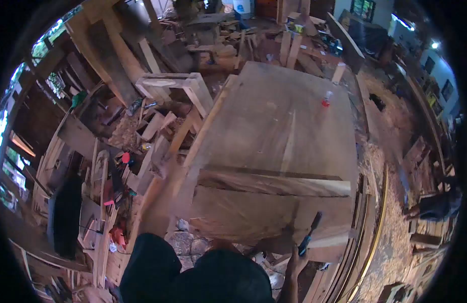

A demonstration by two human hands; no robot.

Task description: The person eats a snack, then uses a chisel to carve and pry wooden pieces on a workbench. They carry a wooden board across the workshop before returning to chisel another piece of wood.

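Observation:
My right hand [295, 260] is at the lower right, with its fingers closed around a slim black-and-blue hand tool [310, 235]. The tool points up and slightly right over the near edge of the wooden panel; its exact kind is not clear. Just beyond it, a long thick wooden board [273, 186] lies across the large wooden panel [263, 121]. Below my dark-clothed legs nothing of my left hand can be made out. Farther up the panel stands a small clear bottle with red at its base [326, 99].
A wooden frame [178, 86] stands left of the panel, amid offcuts and shavings. Scrap boards and a red object [117, 236] lie at lower left. Long planks [364, 242] run along the right side. Part of another person in dark clothing [437, 206] shows at far right.

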